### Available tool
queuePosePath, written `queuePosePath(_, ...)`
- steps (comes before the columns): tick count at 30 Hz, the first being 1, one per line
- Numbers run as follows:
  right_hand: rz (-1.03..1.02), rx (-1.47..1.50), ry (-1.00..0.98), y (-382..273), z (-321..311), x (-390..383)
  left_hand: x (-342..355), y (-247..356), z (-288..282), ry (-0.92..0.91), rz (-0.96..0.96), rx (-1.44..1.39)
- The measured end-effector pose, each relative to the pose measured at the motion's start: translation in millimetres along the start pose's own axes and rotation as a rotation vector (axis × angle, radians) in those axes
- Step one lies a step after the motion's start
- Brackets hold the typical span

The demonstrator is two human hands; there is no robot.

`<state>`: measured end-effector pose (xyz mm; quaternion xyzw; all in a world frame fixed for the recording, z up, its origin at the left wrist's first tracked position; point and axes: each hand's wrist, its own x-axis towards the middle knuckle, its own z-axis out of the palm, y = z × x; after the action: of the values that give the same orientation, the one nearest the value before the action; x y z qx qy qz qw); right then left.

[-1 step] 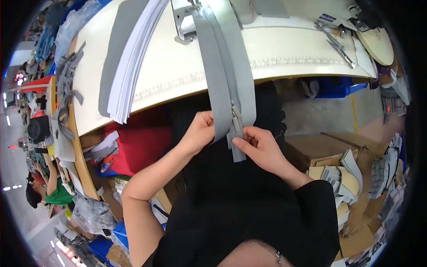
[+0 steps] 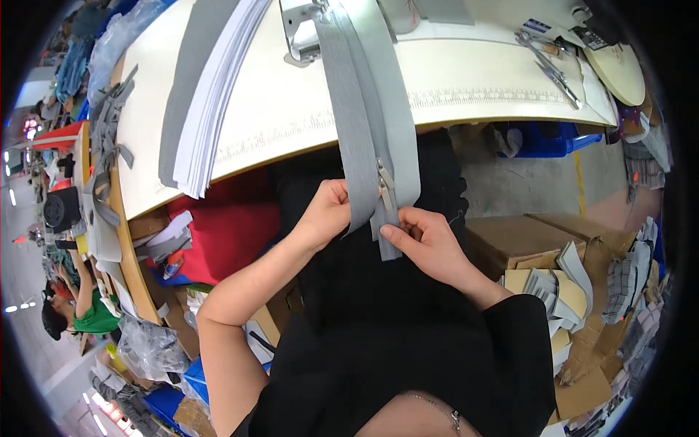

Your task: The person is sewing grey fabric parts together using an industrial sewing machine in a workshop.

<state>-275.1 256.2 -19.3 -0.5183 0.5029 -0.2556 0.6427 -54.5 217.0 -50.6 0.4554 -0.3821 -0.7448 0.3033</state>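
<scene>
A long grey fabric strip with a zipper (image 2: pixel 370 109) sewn along its middle hangs from the sewing machine (image 2: pixel 300 33) over the table's front edge toward me. Its metal zipper slider (image 2: pixel 385 177) lies between my hands, with the tail of zipper tape below. My left hand (image 2: pixel 329 213) is closed on the strip's left edge, its fingertips partly hidden behind the fabric. On the other side, my right hand (image 2: pixel 424 239) pinches the lower right edge beside the tape tail, thumb in front and fingers curled.
White pieces (image 2: pixel 211 109) are stacked over a grey one on the left of the table (image 2: pixel 277 109). Thread snips (image 2: pixel 559 81) lie at the right. A blue bin (image 2: pixel 547 142) sits beneath, cardboard boxes (image 2: pixel 520 240) stand to my right, and red fabric (image 2: pixel 233 237) hangs at left. Another person (image 2: pixel 91 313) works far left.
</scene>
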Motion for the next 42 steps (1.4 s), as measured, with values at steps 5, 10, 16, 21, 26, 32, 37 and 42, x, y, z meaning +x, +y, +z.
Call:
queuePosePath(5, -0.116, -0.207, 0.076, 3.0, 3.4, -11.6, -9.7, 4.5, 10.2, 0.013, -0.033, 0.049)
queuePosePath(10, -0.387, -0.556, 0.199, 12.9, 3.8, -18.5, -18.3, 4.9, 18.9, -0.039, 0.039, 0.113)
queuePosePath(16, -0.817, -0.748, 0.446, 21.5, 1.9, -28.5, -21.7, 12.2, 21.8, -0.05, -0.094, 0.006)
queuePosePath(21, -1.033, -1.065, 0.348, 33.2, -1.0, -30.1, -22.7, 11.9, 22.4, -0.043, -0.098, -0.044)
queuePosePath(26, -1.177, -1.092, 0.39, 31.5, -3.1, -26.1, -23.1, 10.4, 24.4, -0.047, -0.1, -0.046)
queuePosePath(32, -1.246, -1.06, 0.323, 25.2, -10.4, -21.4, -18.0, 18.3, 25.9, 0.027, -0.016, 0.013)
queuePosePath(37, -1.304, -1.09, 0.321, 22.4, -14.6, -17.7, -14.0, 33.2, 23.9, -0.075, -0.106, -0.014)
queuePosePath(42, -1.335, -1.082, 0.313, 12.4, -16.8, -17.6, -14.3, 49.5, 23.7, -0.032, -0.135, 0.04)
